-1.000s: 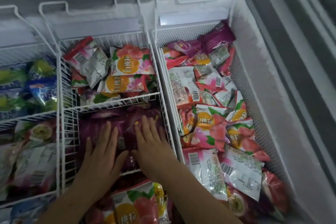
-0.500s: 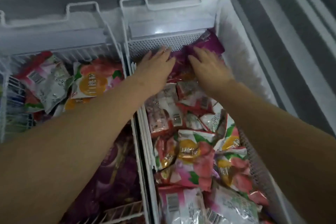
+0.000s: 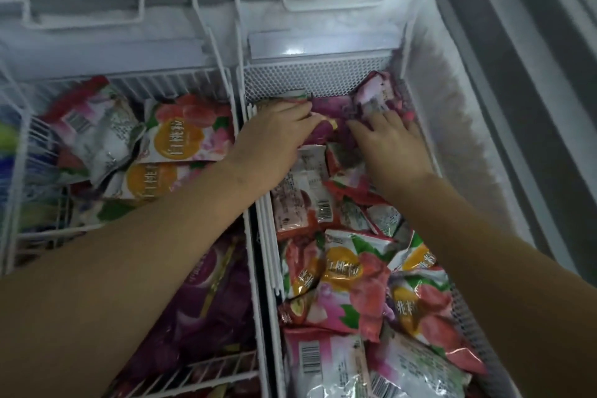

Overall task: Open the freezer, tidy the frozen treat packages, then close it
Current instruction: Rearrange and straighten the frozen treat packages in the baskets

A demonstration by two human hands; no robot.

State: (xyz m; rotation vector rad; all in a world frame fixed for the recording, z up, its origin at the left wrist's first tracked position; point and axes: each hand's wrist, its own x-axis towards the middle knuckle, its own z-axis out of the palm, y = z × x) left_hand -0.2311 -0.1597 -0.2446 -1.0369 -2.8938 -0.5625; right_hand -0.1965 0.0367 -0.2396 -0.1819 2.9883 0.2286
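The chest freezer (image 3: 458,113) stands open with frosted walls. Both my hands are at the far end of the right mesh basket (image 3: 323,77). My left hand (image 3: 274,139) curls round a purple treat package (image 3: 332,107) lying against the back wall. My right hand (image 3: 391,142) lies flat with spread fingers on the purple and pink packages (image 3: 378,94) in the far right corner. Pink peach packages (image 3: 349,271) fill the near part of this basket in a loose heap.
The middle wire basket (image 3: 181,81) holds peach packages (image 3: 181,136) at the back and dark purple packages (image 3: 206,294) in front, partly under my left forearm. Blue and green packets (image 3: 13,155) show at the far left. The freezer's rim (image 3: 504,90) runs along the right.
Both hands left the purple packages in the middle basket and reached to the back of the right basket. Since half a second ago they have closed in on the purple packages there.
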